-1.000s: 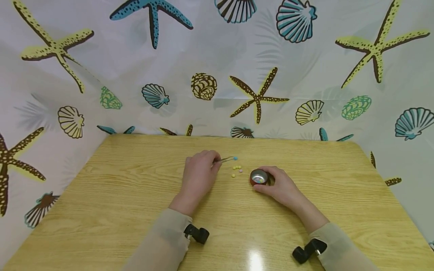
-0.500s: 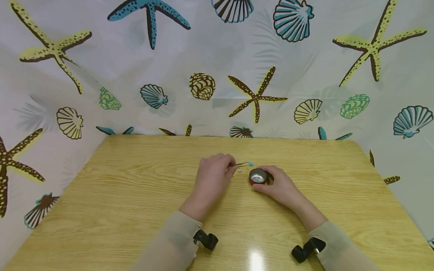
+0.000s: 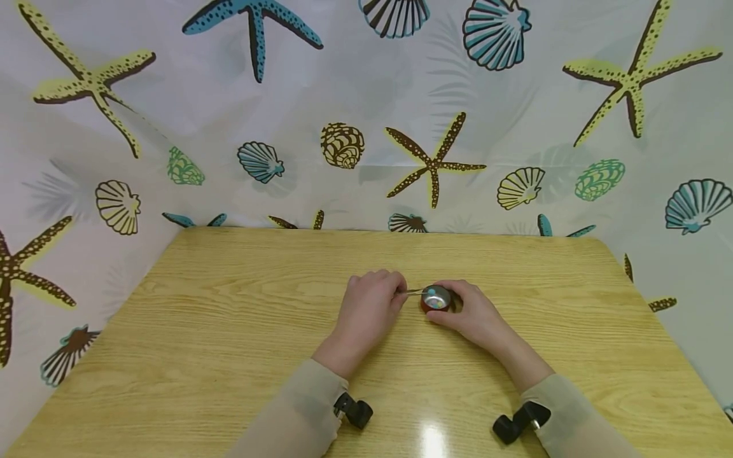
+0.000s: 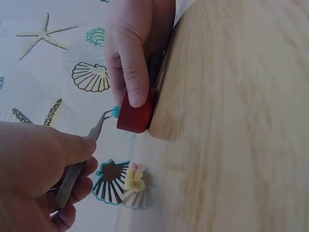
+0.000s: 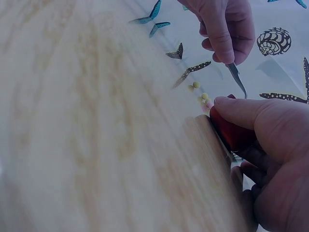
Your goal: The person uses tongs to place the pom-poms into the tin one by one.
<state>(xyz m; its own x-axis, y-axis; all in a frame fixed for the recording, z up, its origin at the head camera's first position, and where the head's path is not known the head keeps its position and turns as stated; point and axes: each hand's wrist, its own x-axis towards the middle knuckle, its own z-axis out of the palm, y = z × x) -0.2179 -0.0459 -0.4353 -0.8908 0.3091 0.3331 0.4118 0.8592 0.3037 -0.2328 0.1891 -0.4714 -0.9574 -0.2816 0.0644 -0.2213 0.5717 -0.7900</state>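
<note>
My left hand (image 3: 369, 308) pinches steel tweezers (image 4: 72, 179) with bent tips. Between the tips is a small light-blue ball (image 4: 116, 111), at the mouth of a small red cup (image 4: 135, 116) with a shiny metal inside. In the head view the ball shows over the cup's far left part; whether it touches the wall I cannot tell. My right hand (image 3: 478, 318) grips the cup from the right, thumb at the near side and fingers at the far side. Several coloured balls lie inside the cup.
Several loose yellow balls (image 5: 195, 85) and a pink ball (image 5: 207, 105) lie on the wooden table (image 3: 229, 318) left of the cup, hidden behind my left hand in the head view. A cloth (image 3: 366, 83) printed with shells and starfish stands behind the table.
My left hand has moved right and a little nearer, bringing the tweezers and blue ball from beyond the loose balls to the cup's mouth. My right hand and the cup stay put.
</note>
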